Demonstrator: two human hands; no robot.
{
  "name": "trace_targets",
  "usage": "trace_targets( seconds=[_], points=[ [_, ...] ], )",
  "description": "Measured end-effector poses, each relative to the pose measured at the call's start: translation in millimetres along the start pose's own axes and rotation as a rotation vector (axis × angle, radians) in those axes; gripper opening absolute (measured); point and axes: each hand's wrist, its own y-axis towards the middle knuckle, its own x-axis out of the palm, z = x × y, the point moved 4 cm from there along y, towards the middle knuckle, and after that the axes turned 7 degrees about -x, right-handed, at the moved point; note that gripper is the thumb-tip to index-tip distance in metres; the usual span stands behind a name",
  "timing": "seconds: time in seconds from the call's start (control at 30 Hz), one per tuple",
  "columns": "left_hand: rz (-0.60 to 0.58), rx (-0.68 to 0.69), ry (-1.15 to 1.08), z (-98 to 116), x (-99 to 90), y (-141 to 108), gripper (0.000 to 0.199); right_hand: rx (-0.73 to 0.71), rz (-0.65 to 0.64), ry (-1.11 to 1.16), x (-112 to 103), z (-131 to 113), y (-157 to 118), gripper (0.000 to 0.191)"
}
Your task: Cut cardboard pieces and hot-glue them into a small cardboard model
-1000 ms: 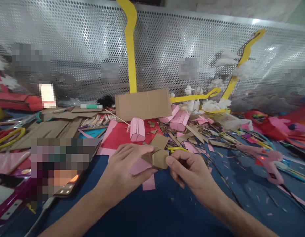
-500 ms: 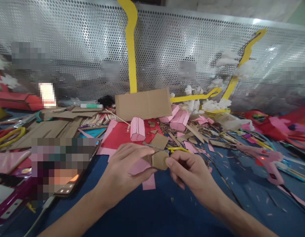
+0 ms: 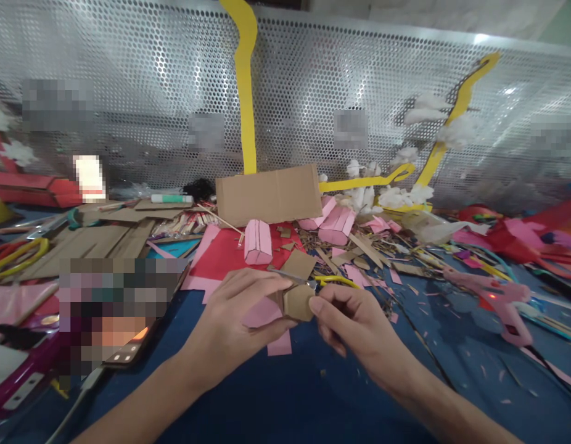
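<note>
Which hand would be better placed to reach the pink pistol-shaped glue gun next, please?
Probably the right hand: the glue gun lies to its right, with the left hand farther away.

Glue gun [image 3: 507,303] right of cardboard piece [image 3: 298,303]

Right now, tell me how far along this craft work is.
Looks done: the pink paper prism with dark edges, already folded into shape.
In hand: the small brown cardboard piece, between the left hand and right hand.
Probably left: the flat brown cardboard square, lying loose beyond them; its use is unclear.
</note>
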Motion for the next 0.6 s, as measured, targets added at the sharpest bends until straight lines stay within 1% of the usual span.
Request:
trace_targets(
  seconds=[0.2,0.43,0.6],
  points=[
    [-0.008,-0.001,-0.029,-0.2,1.8,-0.7,0.042,-0.004,-0.016,-0.027,0.5,-2.7,-0.5,0.050],
    [-0.005,0.001,-0.039,2.7,2.8,-1.0,0.037,0.002,-0.021,-0.014,0.5,-3.7,0.5,0.049],
    [-0.024,-0.017,-0.031,0.9,4.1,-0.8,0.037,0.006,-0.029,0.002,0.7,-0.9,-0.7,0.049]
  ],
)
